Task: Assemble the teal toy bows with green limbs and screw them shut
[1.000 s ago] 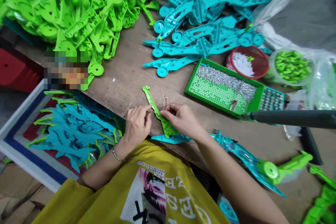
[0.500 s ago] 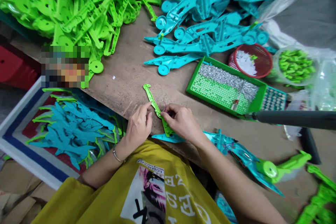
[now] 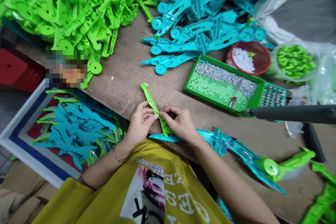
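Green plastic part (image 3: 148,97) pinched by left hand (image 3: 140,120); right hand (image 3: 181,121) gripping purple wire (image 3: 164,107); perforated tray (image 3: 217,102) at hands' two o'clock.

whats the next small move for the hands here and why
Probably the right hand should ease the thin purple wire down against the green piece, with the left hand steadying it. The wire's end sticks up at the right fingertips, beside the green piece, and the left thumb and fingers are already at that piece's middle.
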A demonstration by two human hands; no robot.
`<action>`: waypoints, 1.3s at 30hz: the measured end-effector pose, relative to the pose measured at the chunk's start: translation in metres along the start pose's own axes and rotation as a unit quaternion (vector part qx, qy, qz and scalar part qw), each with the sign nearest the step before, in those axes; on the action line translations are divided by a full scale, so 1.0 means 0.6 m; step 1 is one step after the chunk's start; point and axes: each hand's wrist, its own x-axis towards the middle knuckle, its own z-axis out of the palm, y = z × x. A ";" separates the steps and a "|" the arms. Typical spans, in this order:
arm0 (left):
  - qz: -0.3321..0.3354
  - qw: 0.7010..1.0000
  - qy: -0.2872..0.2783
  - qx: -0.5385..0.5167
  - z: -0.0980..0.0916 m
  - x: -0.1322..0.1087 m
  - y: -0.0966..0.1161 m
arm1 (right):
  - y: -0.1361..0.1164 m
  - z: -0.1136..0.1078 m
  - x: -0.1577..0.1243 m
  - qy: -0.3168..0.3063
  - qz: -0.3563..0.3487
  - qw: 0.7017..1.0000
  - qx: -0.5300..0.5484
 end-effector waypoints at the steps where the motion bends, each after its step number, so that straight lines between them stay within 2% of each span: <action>1: -0.003 1.000 -0.002 -0.010 0.003 0.001 0.001 | 0.000 0.000 -0.001 -0.003 -0.003 1.000 0.008; 5: -0.029 0.998 -0.009 -0.052 0.011 0.006 0.000 | 0.000 -0.004 -0.004 -0.007 -0.012 1.000 0.018; 12: -0.056 0.995 0.012 -0.087 0.020 0.011 0.006 | 0.001 -0.020 -0.006 -0.051 -0.051 0.997 0.041; 16: -0.046 0.996 0.014 -0.074 0.021 0.009 0.010 | -0.002 -0.021 -0.012 -0.031 -0.085 0.996 0.009; 23: -0.030 0.993 -0.059 -0.101 0.008 0.005 0.005 | 0.005 -0.014 -0.021 0.016 -0.117 0.992 -0.030; 26: -0.030 0.990 -0.059 -0.121 0.007 0.007 0.001 | 0.004 -0.011 -0.025 0.032 -0.144 0.988 -0.042; 30: -0.039 0.992 -0.035 -0.118 0.009 0.007 -0.003 | -0.005 -0.006 -0.037 0.065 -0.154 0.980 -0.109; 35: -0.037 0.992 -0.023 -0.114 0.011 0.008 -0.008 | -0.015 0.010 -0.056 0.062 -0.140 0.974 -0.170; 37: -0.040 0.993 -0.020 -0.112 0.011 0.008 -0.009 | -0.016 0.017 -0.061 0.075 -0.166 0.956 -0.231; 39: -0.038 0.994 -0.019 -0.105 0.012 0.008 -0.009 | -0.016 0.022 -0.063 0.088 -0.204 0.924 -0.310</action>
